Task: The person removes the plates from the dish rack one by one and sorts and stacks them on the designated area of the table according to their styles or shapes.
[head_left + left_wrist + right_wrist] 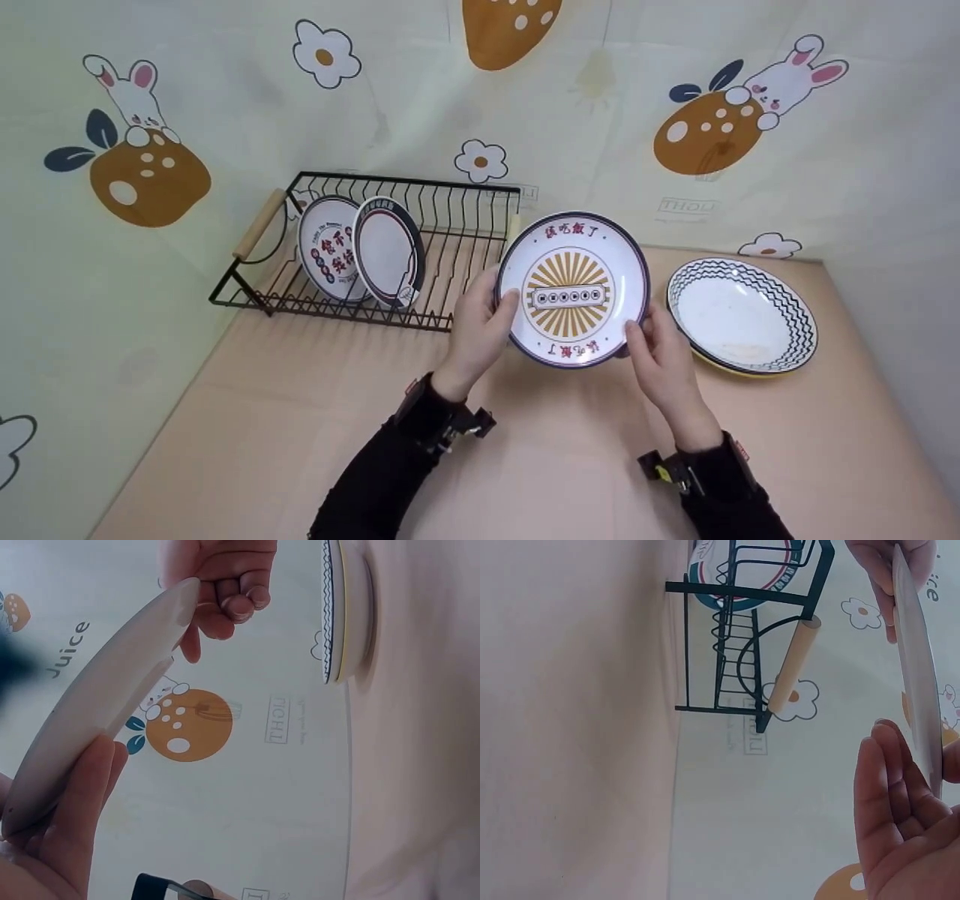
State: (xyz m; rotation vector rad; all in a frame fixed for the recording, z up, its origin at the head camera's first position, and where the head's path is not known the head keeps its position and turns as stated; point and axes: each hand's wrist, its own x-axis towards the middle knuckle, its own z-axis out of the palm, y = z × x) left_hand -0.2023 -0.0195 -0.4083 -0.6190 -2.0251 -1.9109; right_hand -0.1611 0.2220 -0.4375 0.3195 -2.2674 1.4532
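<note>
A pale pink table carried everything. Directly on it, beyond the left hand and off to its left, stood a black wire dish rack with wooden handles, set against the back wall. Just to the right of the right hand, a bowl with a zigzag rim pattern sat on the table, with a yellow edge showing beneath it. The tabletop under both hands and nearer the person lay bare.
</note>
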